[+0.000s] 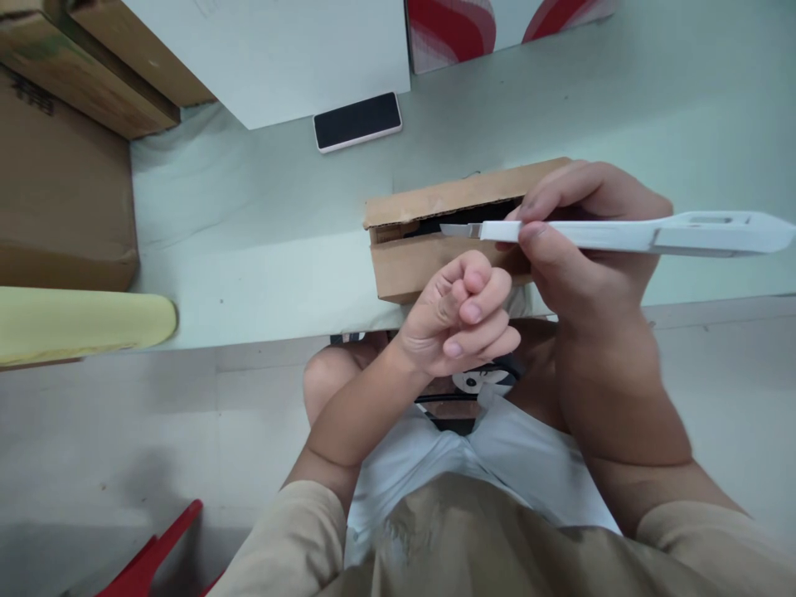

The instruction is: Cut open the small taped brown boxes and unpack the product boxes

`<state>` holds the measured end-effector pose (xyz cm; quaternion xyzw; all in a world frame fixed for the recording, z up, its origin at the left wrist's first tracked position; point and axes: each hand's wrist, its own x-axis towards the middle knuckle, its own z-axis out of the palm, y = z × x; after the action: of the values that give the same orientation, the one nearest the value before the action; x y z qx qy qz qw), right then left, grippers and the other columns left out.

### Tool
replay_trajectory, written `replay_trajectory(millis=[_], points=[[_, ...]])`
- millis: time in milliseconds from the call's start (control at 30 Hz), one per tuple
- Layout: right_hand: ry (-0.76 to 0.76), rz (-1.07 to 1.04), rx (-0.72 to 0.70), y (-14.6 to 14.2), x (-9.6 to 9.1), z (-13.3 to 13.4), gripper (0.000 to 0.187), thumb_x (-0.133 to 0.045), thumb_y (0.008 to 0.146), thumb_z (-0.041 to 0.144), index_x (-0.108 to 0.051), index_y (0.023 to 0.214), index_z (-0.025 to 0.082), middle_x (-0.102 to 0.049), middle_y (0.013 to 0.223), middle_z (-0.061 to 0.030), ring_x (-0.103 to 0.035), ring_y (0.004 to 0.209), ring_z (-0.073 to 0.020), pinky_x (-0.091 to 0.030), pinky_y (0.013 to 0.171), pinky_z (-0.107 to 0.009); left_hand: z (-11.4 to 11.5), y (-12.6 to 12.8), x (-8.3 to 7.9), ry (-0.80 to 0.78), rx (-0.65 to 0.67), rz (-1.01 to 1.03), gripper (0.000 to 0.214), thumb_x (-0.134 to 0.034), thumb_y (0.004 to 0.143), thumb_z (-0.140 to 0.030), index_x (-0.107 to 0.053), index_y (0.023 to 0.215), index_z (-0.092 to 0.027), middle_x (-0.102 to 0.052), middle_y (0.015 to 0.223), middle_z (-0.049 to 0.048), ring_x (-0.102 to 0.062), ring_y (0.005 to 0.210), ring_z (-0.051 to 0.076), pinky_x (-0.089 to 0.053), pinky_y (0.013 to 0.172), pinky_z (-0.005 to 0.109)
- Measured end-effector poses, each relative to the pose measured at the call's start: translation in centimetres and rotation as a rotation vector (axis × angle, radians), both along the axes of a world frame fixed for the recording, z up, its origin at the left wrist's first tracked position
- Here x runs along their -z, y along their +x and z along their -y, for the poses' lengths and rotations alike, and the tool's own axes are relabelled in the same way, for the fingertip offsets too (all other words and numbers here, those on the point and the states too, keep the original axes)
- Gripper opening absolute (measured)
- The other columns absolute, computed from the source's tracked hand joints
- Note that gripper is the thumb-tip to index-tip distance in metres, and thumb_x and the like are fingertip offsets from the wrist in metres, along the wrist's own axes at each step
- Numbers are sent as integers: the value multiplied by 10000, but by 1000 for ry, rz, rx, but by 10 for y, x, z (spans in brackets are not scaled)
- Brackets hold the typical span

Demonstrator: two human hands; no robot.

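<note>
My right hand (597,224) grips a white utility knife (584,234) between thumb and fingers, its blade pointing left. The knife is held over a small brown cardboard box (423,269) near the table's front edge. Between the box's top flaps is a narrow gap, with something dark inside that I cannot make out. My left hand (466,315) is closed just in front of the box, fingers curled in toward the palm, with nothing visible in them. The right hand hides the right end of the box.
A phone (359,122) lies behind the box, beside a large white box (298,50). Larger cardboard boxes (62,182) stand at the left, near a yellow object (87,325) at the table edge. A red-and-white box (473,33) is at the back.
</note>
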<state>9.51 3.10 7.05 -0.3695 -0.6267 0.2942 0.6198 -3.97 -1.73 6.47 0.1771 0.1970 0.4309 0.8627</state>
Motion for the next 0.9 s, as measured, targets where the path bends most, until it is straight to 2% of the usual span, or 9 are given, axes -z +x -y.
replay_trajectory(millis=[67, 167, 333, 400, 567, 667, 767, 900], points=[[-17, -2, 4, 0, 1, 0, 240, -779, 795, 490, -661, 760, 284, -613, 660, 16, -531, 591, -142, -383, 522, -308, -1, 2, -3, -34, -37, -19, 393, -612, 939, -533, -426, 761, -235, -338, 598, -92, -209, 311, 30, -269, 393, 260], [-21, -27, -10, 0, 2, 0, 230, -786, 790, 480, -663, 768, 287, -617, 665, 19, -531, 579, -139, -398, 525, -307, -2, 4, -4, 14, -78, 37, 340, -698, 890, -450, -456, 781, -237, -339, 632, -90, -222, 349, 29, -293, 430, 258], [-24, -31, -31, 0, 2, 0, 186, -778, 800, 438, -673, 779, 285, -625, 671, 18, -529, 572, -133, -385, 515, -301, -2, 5, -2, -28, -57, 27, 380, -730, 864, -397, -397, 773, -238, -325, 623, -89, -232, 386, 47, -297, 444, 262], [-22, -29, -27, 0, 2, 0, 194, -777, 799, 444, -669, 776, 284, -621, 670, 14, -529, 574, -135, -382, 510, -303, -3, 5, -1, -39, -45, 9, 411, -741, 851, -405, -373, 772, -240, -331, 614, -92, -238, 390, 54, -303, 443, 268], [-27, -20, -35, 1, 1, 0, 223, -782, 805, 464, -661, 782, 278, -616, 685, 7, -536, 587, -135, -405, 538, -313, -3, 5, 0, 73, -66, 63, 565, -892, 658, -431, -370, 762, -241, -347, 628, -97, -252, 410, 49, -294, 429, 272], [-30, -24, -31, 1, 2, 0, 240, -787, 800, 477, -658, 780, 275, -613, 691, 5, -534, 592, -136, -417, 546, -316, -3, 6, 2, 95, -64, 85, 616, -916, 611, -467, -365, 759, -235, -349, 636, -100, -263, 405, 36, -292, 430, 263], [-38, -16, -20, 1, 2, 0, 256, -787, 791, 498, -652, 780, 281, -613, 690, 9, -533, 597, -141, -421, 539, -318, -3, 6, 5, 74, -69, -12, 693, -911, 544, -579, -346, 753, -235, -377, 636, -97, -294, 416, 40, -311, 440, 274], [-23, 10, -2, 0, 0, 1, 260, -765, 799, 515, -649, 768, 285, -611, 677, 10, -534, 603, -145, -399, 523, -309, -4, 6, 6, 110, -86, -89, 719, -919, 509, -610, -350, 742, -237, -410, 618, -95, -313, 428, 47, -329, 460, 286]])
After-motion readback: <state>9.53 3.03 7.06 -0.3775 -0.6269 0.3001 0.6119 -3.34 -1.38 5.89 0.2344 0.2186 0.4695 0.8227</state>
